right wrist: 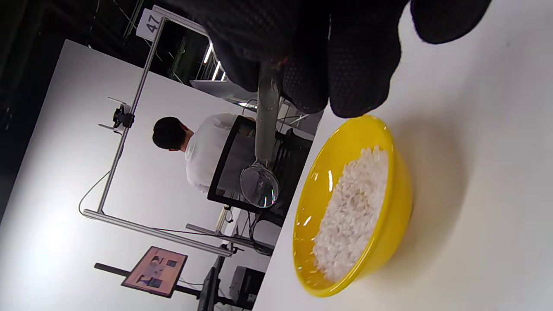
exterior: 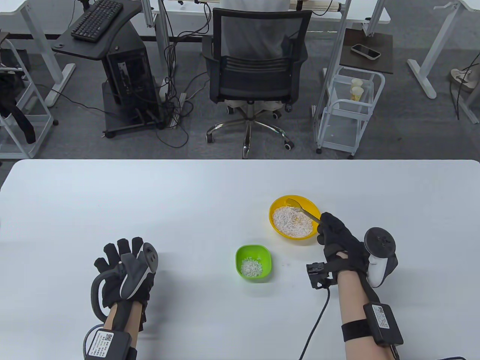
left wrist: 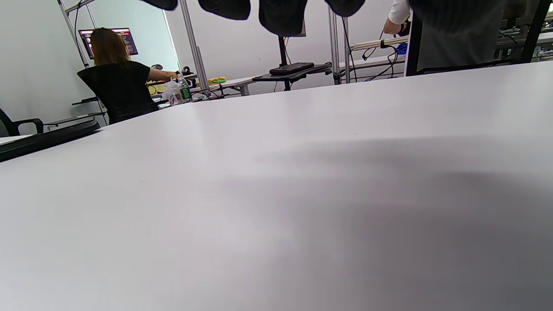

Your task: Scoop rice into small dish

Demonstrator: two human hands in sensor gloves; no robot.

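A yellow bowl (exterior: 277,209) of white rice (exterior: 292,222) stands right of the table's middle; it also shows in the right wrist view (right wrist: 391,190). A small green dish (exterior: 254,262) with a little rice stands in front of it to the left. My right hand (exterior: 335,231) pinches the handle of a metal spoon (exterior: 300,209), whose bowl hangs above the far side of the rice. In the right wrist view the spoon (right wrist: 260,183) looks empty. My left hand (exterior: 119,258) rests flat on the table at the left, fingers spread, holding nothing.
A white table (exterior: 150,210) bears everything. A black cable (exterior: 317,326) runs from the right wrist toward the front edge. An office chair (exterior: 255,75) and a white cart (exterior: 348,112) stand beyond the far edge.
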